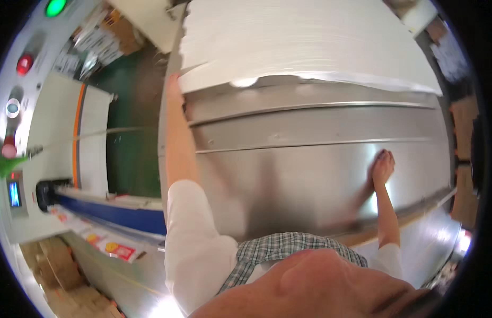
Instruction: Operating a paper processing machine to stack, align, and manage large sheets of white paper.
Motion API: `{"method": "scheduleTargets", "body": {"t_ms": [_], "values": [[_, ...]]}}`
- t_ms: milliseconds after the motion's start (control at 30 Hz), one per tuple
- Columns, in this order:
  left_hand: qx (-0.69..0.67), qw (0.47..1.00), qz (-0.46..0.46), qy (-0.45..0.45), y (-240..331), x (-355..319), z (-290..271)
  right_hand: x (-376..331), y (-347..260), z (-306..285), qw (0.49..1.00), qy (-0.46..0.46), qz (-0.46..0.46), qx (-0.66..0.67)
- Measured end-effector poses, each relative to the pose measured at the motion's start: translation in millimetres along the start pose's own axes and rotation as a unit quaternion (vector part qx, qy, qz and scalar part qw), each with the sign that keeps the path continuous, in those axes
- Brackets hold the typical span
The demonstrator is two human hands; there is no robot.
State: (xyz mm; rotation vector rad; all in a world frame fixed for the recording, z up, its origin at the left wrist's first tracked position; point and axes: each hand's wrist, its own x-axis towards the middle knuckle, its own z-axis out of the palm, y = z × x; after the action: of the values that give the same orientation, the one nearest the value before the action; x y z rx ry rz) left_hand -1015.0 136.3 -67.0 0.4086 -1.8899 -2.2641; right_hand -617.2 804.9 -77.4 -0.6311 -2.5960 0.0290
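A broad stack of thin white sheets point(309, 42) with wavy edges lies on the far part of a shiny metal table point(320, 185). My left arm stretches far forward along the table's left edge. At its end my left hand point(175, 87) is at the stack's near left corner, where a crease or tear shows in the white material. Its fingers are mostly hidden, so I cannot tell whether they grip the sheets. My right hand point(383, 167) rests on the bare metal nearer me, on the right, fingers extended forward and slightly bent. I see nothing held in it.
Two raised metal seams point(309, 106) cross the table. To the left, a blue-sided rail point(108, 214) and a white machine cabinet point(55, 127) with an orange stripe stand by a green floor point(132, 106). Cardboard boxes point(60, 270) are stacked at lower left and along the right.
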Motion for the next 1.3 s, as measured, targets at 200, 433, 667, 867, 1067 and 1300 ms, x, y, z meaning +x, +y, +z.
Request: {"method": "scheduleTargets", "body": {"t_ms": [200,433,667,867,1067,1300], "values": [[0.184,0.980,0.065,-0.043,13.6,-6.3,-39.0,10.6,-32.7,-10.9,0.999,-0.028,0.034,0.022],[0.645,0.706,0.112,-0.271,89.6,-44.4,101.9,8.4,-21.5,-37.1,0.997,-0.031,0.066,-0.001],[0.625,0.660,0.158,-0.385,69.7,-99.5,188.1,3.6,-22.4,-24.3,0.999,-0.030,0.046,0.006],[0.725,0.589,0.215,-0.284,61.4,-141.6,199.8,26.7,-16.1,-19.7,0.997,-0.024,0.055,0.053],[0.743,0.584,0.216,-0.246,65.6,-164.3,174.0,112.6,-213.6,-4.8,0.906,-0.014,-0.246,0.344],[0.732,0.589,0.256,-0.230,57.7,-190.3,185.5,165.7,-390.3,3.6,0.861,-0.186,-0.376,0.288]]}}
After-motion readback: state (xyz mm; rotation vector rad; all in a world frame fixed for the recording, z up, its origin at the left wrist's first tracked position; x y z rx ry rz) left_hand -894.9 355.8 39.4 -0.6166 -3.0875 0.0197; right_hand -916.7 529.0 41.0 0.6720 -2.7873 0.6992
